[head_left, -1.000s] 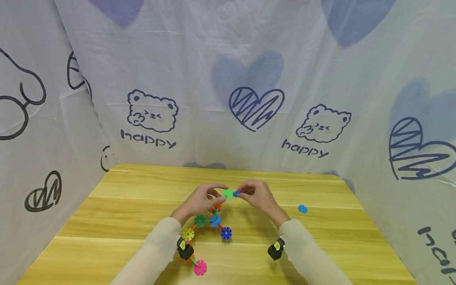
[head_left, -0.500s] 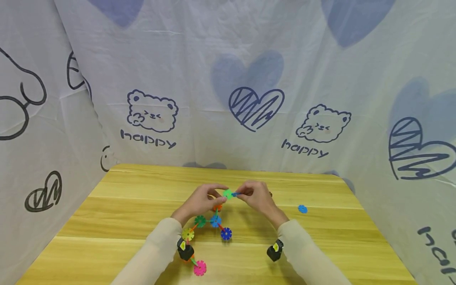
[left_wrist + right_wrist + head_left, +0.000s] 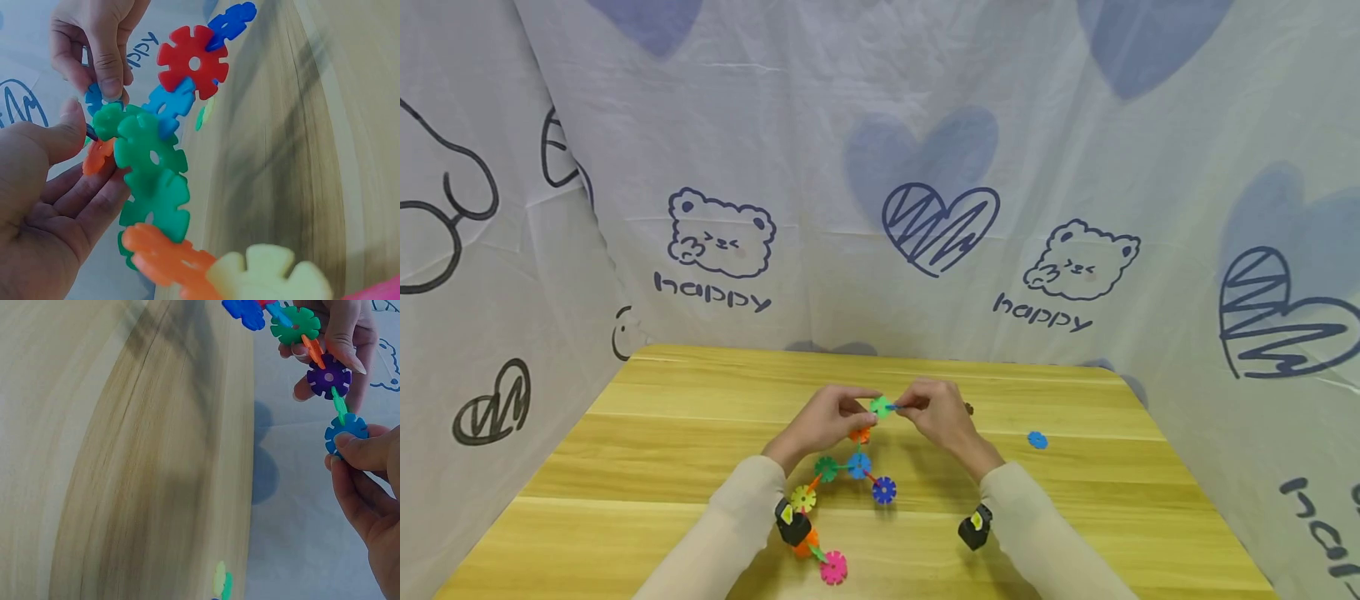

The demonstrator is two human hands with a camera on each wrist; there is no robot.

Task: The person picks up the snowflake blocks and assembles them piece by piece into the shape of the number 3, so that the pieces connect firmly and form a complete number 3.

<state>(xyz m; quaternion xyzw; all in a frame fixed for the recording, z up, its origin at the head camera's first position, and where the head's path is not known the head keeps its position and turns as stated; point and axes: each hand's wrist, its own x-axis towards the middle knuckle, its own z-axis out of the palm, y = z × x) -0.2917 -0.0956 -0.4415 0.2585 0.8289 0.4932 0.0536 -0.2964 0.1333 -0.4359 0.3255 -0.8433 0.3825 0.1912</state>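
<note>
A chain of slotted plastic snowflake discs hangs from my left hand (image 3: 827, 421), above the table. My left thumb and fingers grip it around a purple disc (image 3: 329, 377) and an orange disc (image 3: 861, 435). A light green disc (image 3: 880, 407) sticks out from the purple one toward my right hand (image 3: 936, 410). Between right thumb and fingertips I pinch a blue disc (image 3: 347, 429), its edge right at the light green disc. Lower on the chain show a dark green disc (image 3: 826, 468), a red disc (image 3: 194, 62), a yellow disc (image 3: 803, 498) and a pink disc (image 3: 833, 567).
A loose blue disc (image 3: 1037, 440) lies on the wooden table (image 3: 1097, 500) to the right. Just beyond my right hand a small dark piece (image 3: 969, 408) shows. A printed cloth (image 3: 835, 250) stands behind the table and along both sides.
The blue disc in my right fingers has turned from a flatter face to edge-on and moved against the light green disc. The hanging chain has swung slightly right.
</note>
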